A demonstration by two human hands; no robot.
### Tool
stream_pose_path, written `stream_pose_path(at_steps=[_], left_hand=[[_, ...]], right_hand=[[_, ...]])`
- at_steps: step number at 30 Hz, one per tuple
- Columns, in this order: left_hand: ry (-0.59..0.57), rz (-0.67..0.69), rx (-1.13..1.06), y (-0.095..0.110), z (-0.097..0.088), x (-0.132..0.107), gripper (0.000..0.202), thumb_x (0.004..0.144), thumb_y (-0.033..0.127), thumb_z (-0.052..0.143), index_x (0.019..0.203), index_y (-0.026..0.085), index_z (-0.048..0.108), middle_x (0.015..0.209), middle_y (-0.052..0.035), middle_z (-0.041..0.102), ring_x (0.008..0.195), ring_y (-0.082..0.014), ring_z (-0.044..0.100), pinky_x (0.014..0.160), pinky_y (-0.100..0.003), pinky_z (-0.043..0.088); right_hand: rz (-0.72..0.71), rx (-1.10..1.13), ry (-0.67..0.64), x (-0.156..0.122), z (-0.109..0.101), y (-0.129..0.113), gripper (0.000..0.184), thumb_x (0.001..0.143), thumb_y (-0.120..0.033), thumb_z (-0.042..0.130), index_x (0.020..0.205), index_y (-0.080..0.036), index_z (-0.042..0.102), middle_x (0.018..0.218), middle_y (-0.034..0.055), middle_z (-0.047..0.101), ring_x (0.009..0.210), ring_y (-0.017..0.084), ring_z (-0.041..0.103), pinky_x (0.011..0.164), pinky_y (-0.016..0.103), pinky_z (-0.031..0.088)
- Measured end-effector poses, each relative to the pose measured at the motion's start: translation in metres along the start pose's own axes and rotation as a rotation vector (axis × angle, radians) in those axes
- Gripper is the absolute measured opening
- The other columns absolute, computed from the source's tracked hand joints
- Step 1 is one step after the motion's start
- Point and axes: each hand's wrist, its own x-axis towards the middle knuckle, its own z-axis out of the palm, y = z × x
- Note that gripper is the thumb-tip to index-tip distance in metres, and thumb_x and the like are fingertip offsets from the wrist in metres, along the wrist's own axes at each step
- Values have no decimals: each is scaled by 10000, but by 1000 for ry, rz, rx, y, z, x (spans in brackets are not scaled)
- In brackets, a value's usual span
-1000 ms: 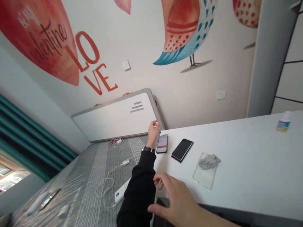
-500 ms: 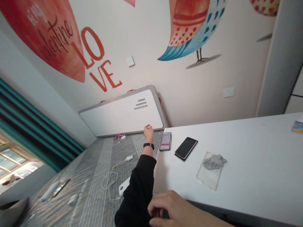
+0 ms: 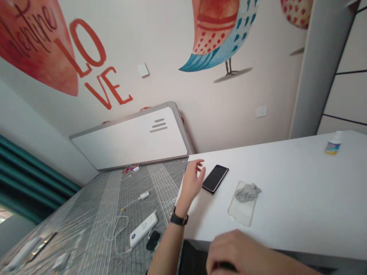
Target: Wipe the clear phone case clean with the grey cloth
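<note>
My left hand [image 3: 192, 182] rests on the near left corner of the white table [image 3: 286, 191], palm down and fingers loosely spread, a black band on its wrist. It covers the spot beside the black phone [image 3: 215, 178], which lies face up with a dark screen and touches my thumb side. Right of the phone lies a clear phone case [image 3: 240, 211] with a crumpled grey cloth [image 3: 247, 192] on it. My right hand [image 3: 243, 255] is at the table's front edge, fingers curled over a dark object [image 3: 225, 266] that is mostly hidden.
A grey striped bed [image 3: 109, 214] lies left of the table, carrying a white power bank [image 3: 143, 229], white cables [image 3: 120, 225], a small black item [image 3: 152, 240] and a white headboard [image 3: 129, 139]. A small bottle [image 3: 332, 145] stands at the table's far right. Teal curtains hang at the left.
My left hand drew back from the headboard and came down on the table corner, over where the lit phone lay. The sleeve has slid up the forearm. My right hand curled shut and shifted right.
</note>
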Motion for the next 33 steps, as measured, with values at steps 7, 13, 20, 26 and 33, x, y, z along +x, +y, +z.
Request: stream_pose_path(at_steps=[7, 13, 20, 26, 33], left_hand=[[-55, -62, 132, 38, 69, -155, 574, 936, 342, 664, 1454, 222, 448, 1307, -121, 602, 1223, -275, 582, 1057, -428, 477], [5, -64, 346, 33, 112, -172, 797, 859, 430, 771, 1498, 172, 370, 1330, -151, 596, 1223, -335, 564, 1050, -502, 448], [4, -66, 355, 32, 109, -165, 798, 830, 422, 775, 1473, 182, 369, 1287, -135, 615, 1184, -333, 584, 1004, -499, 460], [-33, -77, 349, 38, 107, -163, 830, 847, 459, 764, 1498, 161, 343, 1312, -149, 611, 1204, -338, 572, 1016, -498, 452], [-22, -75, 331, 36, 109, -164, 849, 840, 411, 770, 1516, 157, 323, 1331, -143, 611, 1217, -324, 566, 1035, -497, 447]], right_hand=[[397, -657, 392, -58, -118, 79, 242, 1021, -401, 543, 1001, -211, 691, 1087, 77, 716, 1042, 241, 626, 919, 372, 474], [349, -779, 252, -64, -112, 106, 149, 979, -324, 646, 1068, -228, 718, 1119, 71, 707, 1138, 248, 590, 1050, 407, 429], [437, -957, 178, -52, -104, 92, 245, 959, -79, 544, 1033, -170, 760, 1056, 125, 691, 990, 241, 630, 859, 355, 459], [469, -962, 138, -50, -100, 92, 262, 981, -123, 566, 1092, -229, 778, 1057, 77, 706, 956, 202, 643, 758, 285, 431], [352, -931, 47, -49, -96, 91, 269, 921, -121, 662, 1102, -281, 779, 1056, 23, 728, 949, 175, 652, 758, 264, 428]])
